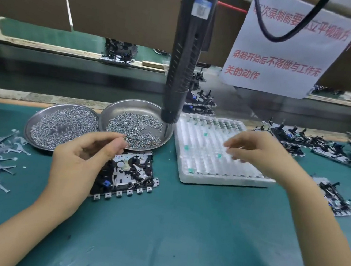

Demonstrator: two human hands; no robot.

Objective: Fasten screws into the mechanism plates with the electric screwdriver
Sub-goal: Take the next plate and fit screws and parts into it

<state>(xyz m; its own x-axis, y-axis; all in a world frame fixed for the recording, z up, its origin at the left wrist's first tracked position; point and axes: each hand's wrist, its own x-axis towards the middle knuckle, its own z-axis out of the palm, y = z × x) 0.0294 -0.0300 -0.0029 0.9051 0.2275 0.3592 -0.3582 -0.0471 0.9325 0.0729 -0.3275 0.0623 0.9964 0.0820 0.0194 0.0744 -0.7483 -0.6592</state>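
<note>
- Steel screw dish point(115, 112): your left hand point(83, 157) pinches, prob. a screw; can't confirm.
- Right hand point(258, 152) blurred, loosely curled, empty; grab electric screwdriver point(186, 52), drive square into mechanism plate point(129, 173).

Green bench mat point(191, 234) — screw dishes point(60, 127), foam tray point(211, 159), mechanism plate point(129, 173)

- desk point(180, 233): matt green mat, faintly scuffed;
- two dishes point(115, 112): brushed, dull-shining metal;
- screws point(135, 130): bright metal;
- tray point(209, 172): white foam, rough-grained;
- electric screwdriver point(184, 63): matt black plastic;
- sign point(285, 58): thin white paper.
</note>
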